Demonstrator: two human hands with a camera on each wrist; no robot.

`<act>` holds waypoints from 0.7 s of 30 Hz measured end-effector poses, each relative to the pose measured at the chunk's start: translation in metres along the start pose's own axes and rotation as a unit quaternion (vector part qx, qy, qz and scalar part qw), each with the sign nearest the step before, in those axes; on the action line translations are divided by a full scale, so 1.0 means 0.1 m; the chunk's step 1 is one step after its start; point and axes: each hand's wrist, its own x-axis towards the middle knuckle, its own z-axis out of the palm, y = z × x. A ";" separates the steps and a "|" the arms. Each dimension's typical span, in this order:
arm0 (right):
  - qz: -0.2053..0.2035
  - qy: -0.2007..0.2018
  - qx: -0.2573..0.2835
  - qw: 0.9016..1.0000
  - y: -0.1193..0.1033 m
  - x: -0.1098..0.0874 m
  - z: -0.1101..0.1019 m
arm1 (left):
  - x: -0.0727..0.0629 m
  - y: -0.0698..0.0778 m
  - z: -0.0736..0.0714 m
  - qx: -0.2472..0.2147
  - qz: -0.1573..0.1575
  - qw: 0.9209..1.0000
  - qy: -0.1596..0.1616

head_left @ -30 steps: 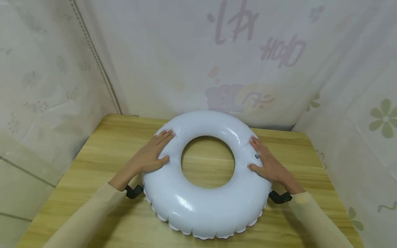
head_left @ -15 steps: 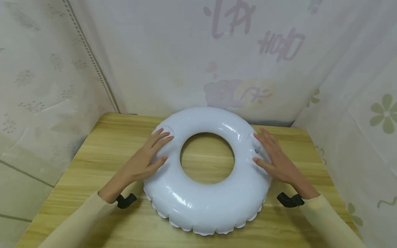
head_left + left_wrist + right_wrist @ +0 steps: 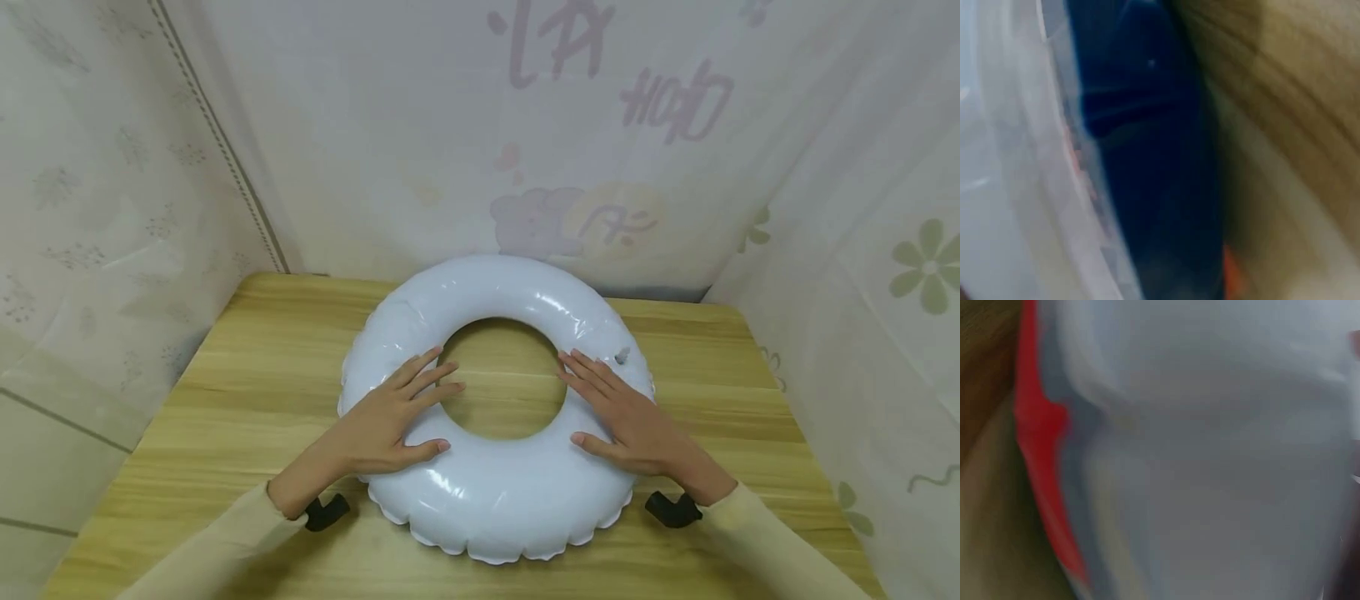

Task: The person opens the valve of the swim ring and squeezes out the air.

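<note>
A white inflated swim ring (image 3: 495, 500) lies flat on the wooden table, its scalloped seam toward the near edge. My left hand (image 3: 386, 423) is over the ring's left side with fingers spread, several fingertips reaching past the inner rim above the hole. On the opposite side, my right hand (image 3: 633, 425) has its straight fingers at the inner rim and the thumb apart. A small clear valve (image 3: 622, 357) stands up just beyond the right hand. Close up, the left wrist view shows dark blue (image 3: 1154, 175) on the ring's lower side; a red band (image 3: 1044, 444) edges it in the right wrist view.
The wooden table (image 3: 225, 375) extends around the ring and shows through its hole. Pale printed curtains (image 3: 450, 125) hang behind and along both sides. A black wrist mount (image 3: 327, 511) juts inward under the left wrist, another black mount (image 3: 672, 509) under the right.
Both hands lifted slightly off the ring's outer sides, then moved inward and nearer to me, toward the inner rim. The valve is now uncovered. The ring has stayed about where it was.
</note>
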 end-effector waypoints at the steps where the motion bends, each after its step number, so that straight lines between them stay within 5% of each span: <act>1: -0.001 -0.006 0.002 1.000 0.00 0.00 0.05 | 0.00 0.00 0.03 0.006 0.001 1.000 -0.005; 8: 0.018 -0.034 -0.006 0.999 0.00 0.01 0.28 | -0.03 0.00 0.12 0.048 0.007 0.999 -0.010; 21: 0.018 -0.040 -0.032 0.999 0.00 0.01 0.35 | -0.04 -0.02 0.22 0.077 0.005 0.997 -0.021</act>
